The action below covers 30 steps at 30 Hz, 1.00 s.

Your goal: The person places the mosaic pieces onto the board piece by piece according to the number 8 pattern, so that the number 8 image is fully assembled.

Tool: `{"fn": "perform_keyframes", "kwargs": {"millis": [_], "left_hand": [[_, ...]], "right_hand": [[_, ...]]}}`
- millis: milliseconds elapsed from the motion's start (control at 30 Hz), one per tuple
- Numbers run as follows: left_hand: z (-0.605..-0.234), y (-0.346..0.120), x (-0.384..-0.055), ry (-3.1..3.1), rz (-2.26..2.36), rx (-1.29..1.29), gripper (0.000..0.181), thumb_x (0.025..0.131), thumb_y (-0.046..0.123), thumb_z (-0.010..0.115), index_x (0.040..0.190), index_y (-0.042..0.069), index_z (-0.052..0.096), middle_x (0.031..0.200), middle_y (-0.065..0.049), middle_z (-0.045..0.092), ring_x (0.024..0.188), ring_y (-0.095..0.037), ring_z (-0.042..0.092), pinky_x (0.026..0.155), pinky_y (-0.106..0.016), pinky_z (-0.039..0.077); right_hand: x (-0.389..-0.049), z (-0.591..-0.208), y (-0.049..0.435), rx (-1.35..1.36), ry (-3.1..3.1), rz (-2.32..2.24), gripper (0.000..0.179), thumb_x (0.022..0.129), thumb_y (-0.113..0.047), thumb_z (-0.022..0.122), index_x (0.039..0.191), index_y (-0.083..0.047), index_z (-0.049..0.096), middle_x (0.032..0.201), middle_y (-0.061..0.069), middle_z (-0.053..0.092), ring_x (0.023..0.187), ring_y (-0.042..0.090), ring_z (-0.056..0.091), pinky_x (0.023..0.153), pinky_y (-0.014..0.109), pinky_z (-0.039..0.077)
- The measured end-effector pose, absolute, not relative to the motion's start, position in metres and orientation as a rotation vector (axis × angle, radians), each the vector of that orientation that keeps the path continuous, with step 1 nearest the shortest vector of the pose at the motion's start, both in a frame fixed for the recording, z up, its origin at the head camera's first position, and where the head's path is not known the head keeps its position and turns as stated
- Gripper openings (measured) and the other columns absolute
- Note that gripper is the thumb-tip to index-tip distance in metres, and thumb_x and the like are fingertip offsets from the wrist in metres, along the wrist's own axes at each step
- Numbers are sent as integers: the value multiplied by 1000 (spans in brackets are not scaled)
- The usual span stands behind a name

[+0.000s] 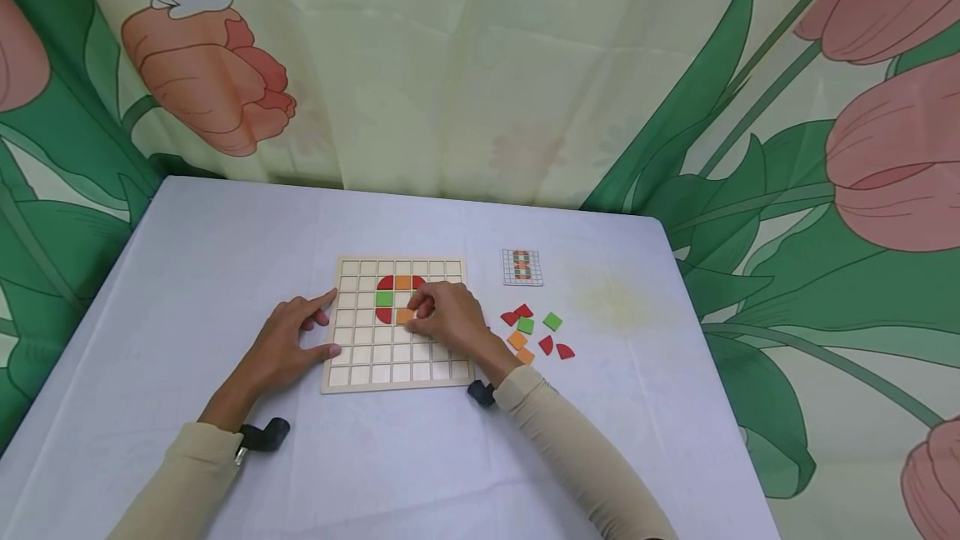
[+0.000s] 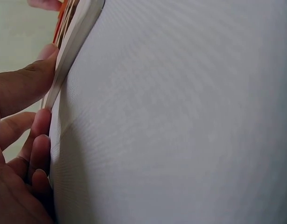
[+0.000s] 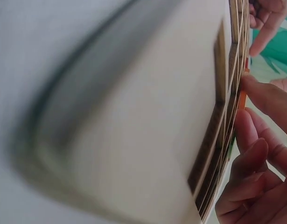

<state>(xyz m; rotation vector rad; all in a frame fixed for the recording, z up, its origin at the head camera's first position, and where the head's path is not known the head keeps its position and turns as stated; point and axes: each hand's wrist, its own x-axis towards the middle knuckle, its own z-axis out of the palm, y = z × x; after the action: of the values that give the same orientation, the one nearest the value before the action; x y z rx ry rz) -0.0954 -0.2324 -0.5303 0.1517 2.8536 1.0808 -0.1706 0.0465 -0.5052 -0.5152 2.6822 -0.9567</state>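
Note:
A wooden grid board (image 1: pixel 360 357) lies on the table. Near its middle sit an orange square (image 1: pixel 402 282) between two red quarter-round pieces, a green square (image 1: pixel 384 298) and another red quarter-round piece (image 1: pixel 383 315). At the lower row, my right hand (image 1: pixel 450 317) pinches an orange square tile (image 1: pixel 403 316) by its edges with thumb and forefinger; the right wrist view shows the orange tile (image 3: pixel 242 99) between those fingertips. My left hand (image 1: pixel 281 348) touches the board's left edge, forefinger and thumb spread apart. Part of the pattern is hidden under the right hand.
Loose red, green and orange pieces (image 1: pixel 525 326) lie right of the board. Behind them is a small pattern card (image 1: pixel 522 267) with a coloured grid design. A white cloth covers the table (image 1: pixel 420 457), and a printed curtain (image 1: pixel 465 65) hangs behind it.

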Motion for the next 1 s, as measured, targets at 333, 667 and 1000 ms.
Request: {"fn": "perform_keyframes", "kwargs": {"millis": [333,667,1000], "left_hand": [[-529,-231,-95,2849,1084,130,94,83,20,92,163,11,43,112,-8,59,107,-24,46,86,-41,41],[-531,-231,-95,2850,1081,132,95,83,18,91,164,11,42,113,-9,59,108,-25,45,86,-41,41],[-531,-232,-96,2845,1068,131,94,84,18,91,164,11,41,114,-9,59,109,-26,46,87,-42,41]], "right_hand": [[-172,-503,41,-542,2689,-939,23,84,-23,92,101,-21,76,75,-9,64,71,8,57,65,25,43],[-174,-504,46,-537,2675,-1006,22,85,-26,92,100,-22,76,78,-10,67,76,7,61,68,26,47],[-177,-498,80,-395,2654,-1153,21,88,-23,89,105,-19,77,83,-6,69,66,17,59,60,30,44]]}}
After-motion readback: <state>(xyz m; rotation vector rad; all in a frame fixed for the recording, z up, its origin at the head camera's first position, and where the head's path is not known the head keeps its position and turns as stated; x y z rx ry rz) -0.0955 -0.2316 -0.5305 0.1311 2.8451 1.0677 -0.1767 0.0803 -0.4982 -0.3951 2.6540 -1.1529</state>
